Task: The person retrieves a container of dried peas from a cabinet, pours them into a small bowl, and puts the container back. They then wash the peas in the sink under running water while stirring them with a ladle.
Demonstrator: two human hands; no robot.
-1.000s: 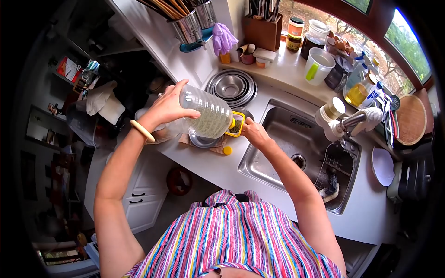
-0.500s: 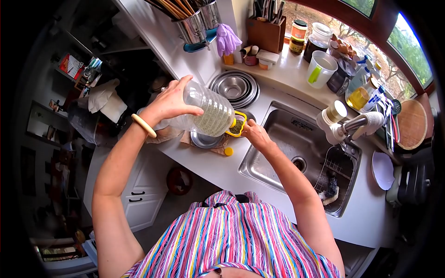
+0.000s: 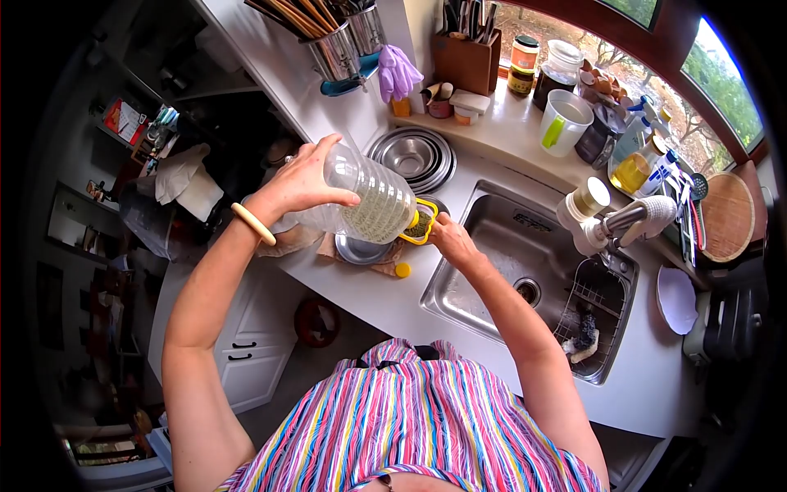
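Note:
My left hand (image 3: 305, 182) is wrapped around a large clear plastic bottle (image 3: 369, 193), tipped on its side with its yellow neck pointing right. Small greenish grains lie inside it, toward the neck. At the bottle's mouth is a small yellow-rimmed container (image 3: 417, 241) with dark green grains in it; my right hand (image 3: 452, 240) grips its right edge, fingertips partly hidden. A yellow cap (image 3: 402, 270) lies on the counter just below. Under the bottle, a round metal dish (image 3: 358, 250) rests on a brownish cloth, partly covered from view.
Nested steel bowls (image 3: 411, 156) stand behind the bottle. To the right is a steel sink (image 3: 492, 246) with a wire rack (image 3: 597, 299) and a faucet (image 3: 627, 217). A measuring jug (image 3: 566, 123), jars and spray bottles line the windowsill. A knife block (image 3: 466, 64) stands at the back.
The view has shifted very slightly. Both hands, the tilted bottle and the yellow-rimmed container keep nearly the same positions.

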